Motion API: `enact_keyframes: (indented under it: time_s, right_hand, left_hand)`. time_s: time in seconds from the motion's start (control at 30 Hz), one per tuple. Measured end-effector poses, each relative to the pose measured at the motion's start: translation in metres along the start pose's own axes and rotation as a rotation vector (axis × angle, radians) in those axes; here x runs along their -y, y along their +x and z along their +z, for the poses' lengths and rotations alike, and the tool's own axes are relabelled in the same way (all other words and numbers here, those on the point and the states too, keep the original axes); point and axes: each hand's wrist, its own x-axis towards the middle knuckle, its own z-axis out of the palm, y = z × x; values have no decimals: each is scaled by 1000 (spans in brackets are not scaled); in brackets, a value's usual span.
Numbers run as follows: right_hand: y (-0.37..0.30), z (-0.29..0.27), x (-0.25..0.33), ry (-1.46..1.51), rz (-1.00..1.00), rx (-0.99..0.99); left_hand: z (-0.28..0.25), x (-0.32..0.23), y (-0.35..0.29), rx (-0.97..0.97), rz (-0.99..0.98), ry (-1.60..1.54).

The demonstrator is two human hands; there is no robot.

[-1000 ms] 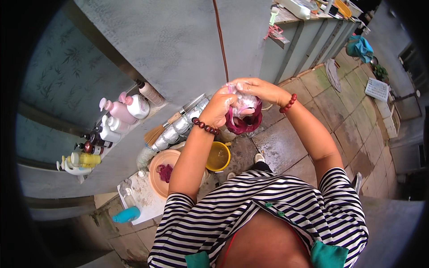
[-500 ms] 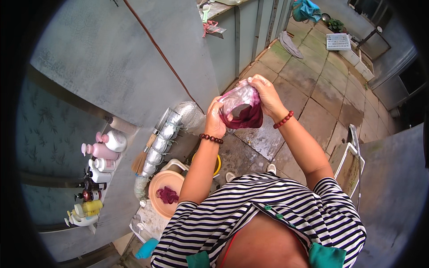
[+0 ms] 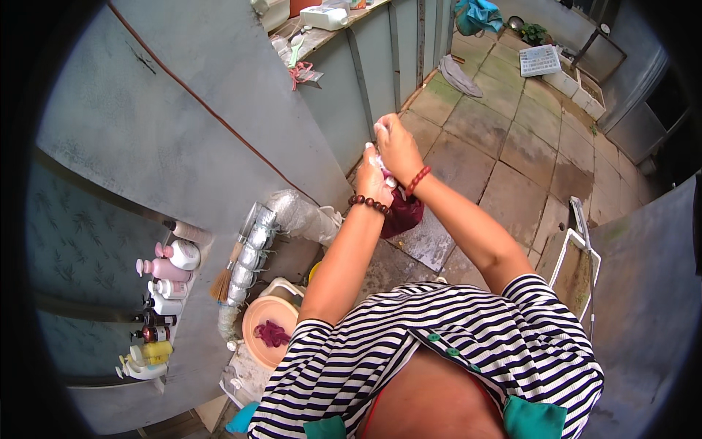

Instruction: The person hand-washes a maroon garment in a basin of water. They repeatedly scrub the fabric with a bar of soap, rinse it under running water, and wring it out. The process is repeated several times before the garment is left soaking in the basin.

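A wet maroon cloth (image 3: pixel 404 214), with white suds on its upper part, is bunched between my two hands. My left hand (image 3: pixel 371 180) is closed on its near left side. Pressed against it, my right hand (image 3: pixel 400 151) closes on the same cloth from above. The lower folds hang beneath my wrists; the part inside my fingers is mostly hidden. Down to the left, a peach-coloured basin (image 3: pixel 256 313) contains a second, purplish-red cloth (image 3: pixel 272 334).
Several pump bottles (image 3: pixel 167 269) line a ledge at left. A foil-wrapped pipe (image 3: pixel 252 257) and a brush (image 3: pixel 221 284) stand beside the basin. Farther off, a cluttered counter (image 3: pixel 344 31) borders the tiled floor (image 3: pixel 504 194). A white-edged frame (image 3: pixel 596 256) leans at right.
My hands have come together, bunching the cloth that was stretched out between them. The right hand now overlaps the left. The view has also shifted slightly.
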Motion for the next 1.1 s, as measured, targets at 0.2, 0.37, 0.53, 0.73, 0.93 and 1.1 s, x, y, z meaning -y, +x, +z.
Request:
enact_keyframes:
  time_s: [0.2,0.37,0.53,0.73,0.93,1.1]
  right_hand:
    - [3,-33,37,-50,102,138]
    - [-27,-50,55,-97,-18,273]
    - [16,-58,3,-110,70,-25]
    - [-35,-50,44,-92,-286,228]
    - [-23,-58,36,-145,-136,144]
    - [6,-57,35,-83,-78,63]
  left_hand:
    - [-6,-4,10,199,-17,201]
    - [7,14,0,568,41,-143]
    - [39,11,-28,191,-10,136]
    - [23,8,-26,541,154,20]
    - [52,3,-49,112,53,-108]
    - [26,2,-28,280,87,279]
